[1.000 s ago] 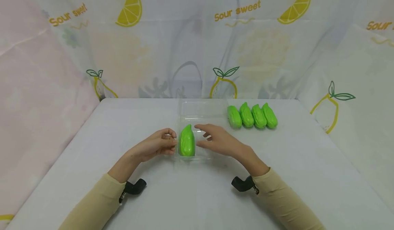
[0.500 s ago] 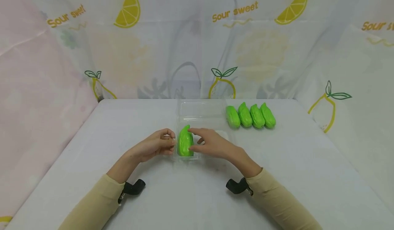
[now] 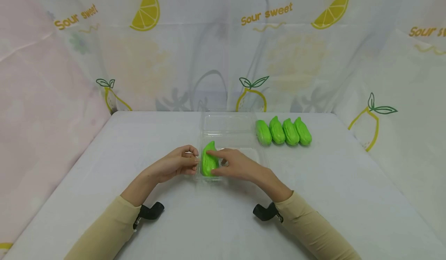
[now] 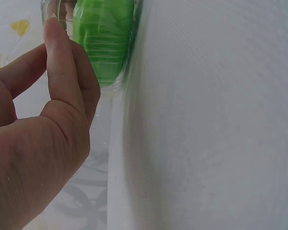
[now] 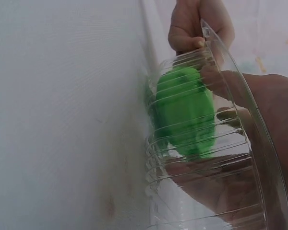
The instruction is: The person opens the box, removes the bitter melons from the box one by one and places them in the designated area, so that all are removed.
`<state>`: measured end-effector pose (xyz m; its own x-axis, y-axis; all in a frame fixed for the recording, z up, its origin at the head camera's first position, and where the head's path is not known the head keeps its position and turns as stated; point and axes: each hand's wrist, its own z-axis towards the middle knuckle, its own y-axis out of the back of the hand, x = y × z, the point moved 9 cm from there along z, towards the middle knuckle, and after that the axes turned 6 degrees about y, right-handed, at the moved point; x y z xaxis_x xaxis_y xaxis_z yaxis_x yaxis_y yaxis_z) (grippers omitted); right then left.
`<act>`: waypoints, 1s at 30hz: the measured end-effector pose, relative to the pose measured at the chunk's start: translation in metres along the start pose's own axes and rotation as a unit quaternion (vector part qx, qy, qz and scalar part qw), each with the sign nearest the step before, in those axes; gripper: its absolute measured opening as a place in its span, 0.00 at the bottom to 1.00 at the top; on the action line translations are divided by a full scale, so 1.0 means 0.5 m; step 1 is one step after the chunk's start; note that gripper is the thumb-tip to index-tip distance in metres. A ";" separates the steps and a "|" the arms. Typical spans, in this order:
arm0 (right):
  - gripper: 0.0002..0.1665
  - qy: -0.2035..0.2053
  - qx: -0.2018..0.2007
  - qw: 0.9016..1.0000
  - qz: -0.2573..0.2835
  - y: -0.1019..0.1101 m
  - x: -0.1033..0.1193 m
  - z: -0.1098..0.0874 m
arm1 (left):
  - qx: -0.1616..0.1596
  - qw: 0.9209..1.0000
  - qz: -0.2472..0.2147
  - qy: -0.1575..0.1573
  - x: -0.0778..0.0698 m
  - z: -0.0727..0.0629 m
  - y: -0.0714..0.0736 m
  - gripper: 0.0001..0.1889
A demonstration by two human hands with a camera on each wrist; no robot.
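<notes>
A clear plastic clamshell box [image 3: 230, 134] lies on the table, its lid folded back. In its left end rests one bright green, wrinkled toy fruit [image 3: 210, 160] with a pointed tip. My left hand [image 3: 175, 165] pinches the box's left rim between thumb and fingers, as the left wrist view shows. My right hand [image 3: 240, 165] reaches into the box from the right, forefinger and thumb spread over the fruit and touching its right side. Seen from the right wrist, the ridged wall [image 5: 230, 181] stands in front of the fruit and part of that hand.
Several matching green fruits [image 3: 277, 130] stand in a row at the back right, beside the box. A white cloth covers the table [image 3: 223, 225]. Behind it hangs a lemon-printed curtain [image 3: 202, 51]. Black camera mounts [image 3: 266, 212] stick out from both wrists.
My right hand has moved left and slightly down, from beside the green fruit onto it. My left hand has stayed at the box's rim. The view has shifted a little.
</notes>
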<state>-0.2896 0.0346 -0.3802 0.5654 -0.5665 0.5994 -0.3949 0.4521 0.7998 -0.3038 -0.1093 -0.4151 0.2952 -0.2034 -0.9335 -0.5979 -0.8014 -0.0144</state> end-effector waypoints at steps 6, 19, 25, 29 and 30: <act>0.36 0.008 0.008 1.000 -0.013 -0.006 0.003 0.002 | 0.001 1.000 0.001 0.001 0.003 0.001 0.002 0.12; 0.35 -0.007 -0.028 0.999 0.015 0.003 0.004 0.005 | -0.001 1.000 -0.001 0.002 -0.003 0.000 0.004 0.12; 0.35 -0.008 -0.033 0.999 0.027 0.008 0.003 0.001 | -0.001 1.000 -0.007 0.004 -0.002 0.000 0.001 0.13; 0.34 -0.007 -0.034 0.999 0.027 0.011 0.002 -0.002 | -0.002 1.000 -0.008 0.004 -0.002 0.000 0.000 0.13; 0.34 -0.006 -0.034 0.999 0.026 0.013 0.002 -0.002 | -0.003 1.000 -0.008 0.004 -0.002 0.000 0.000 0.13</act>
<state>-0.2907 0.0376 -0.3746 0.5362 -0.5502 0.6401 -0.3718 0.5268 0.7643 -0.3039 -0.1090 -0.4141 0.3103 -0.1956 -0.9303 -0.5883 -0.8082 -0.0263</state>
